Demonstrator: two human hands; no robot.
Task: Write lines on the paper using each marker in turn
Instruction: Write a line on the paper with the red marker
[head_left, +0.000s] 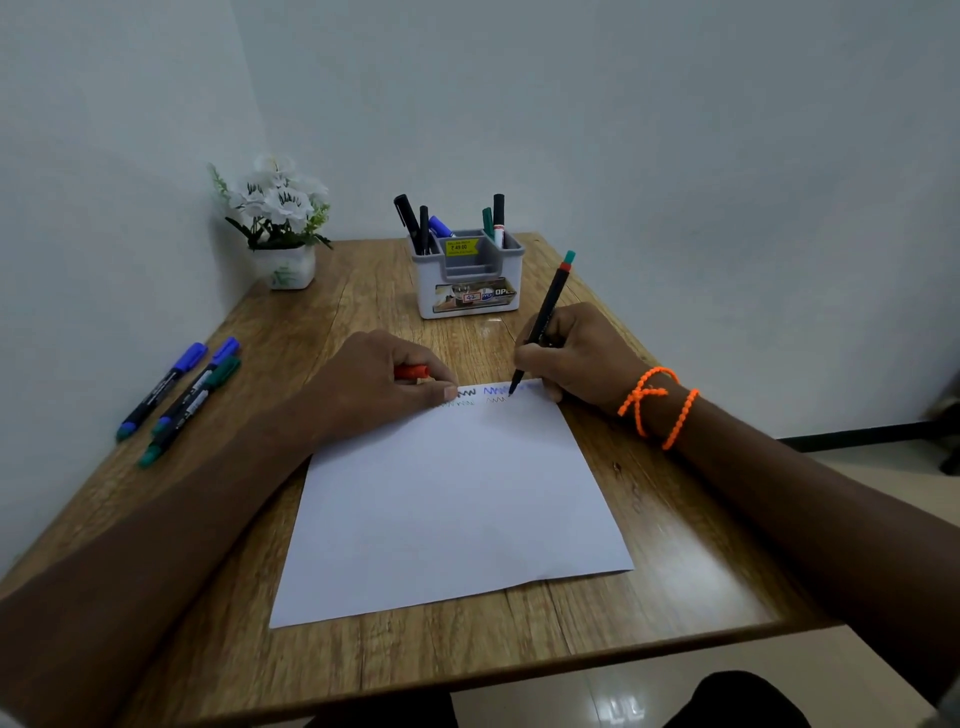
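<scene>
A white sheet of paper (452, 499) lies on the wooden table (675, 561), with short zigzag lines in black, blue and red along its far edge. My right hand (576, 358) grips a black marker (545, 317) with a red ring and teal end, its tip touching the paper beside the red zigzag. My left hand (384, 384) rests on the paper's far left corner and holds a red marker cap (413, 371).
Three capped markers (176, 400), two blue and one green, lie at the table's left. A grey holder (467, 283) with several markers stands at the back. A white flower pot (283, 265) sits in the back left corner.
</scene>
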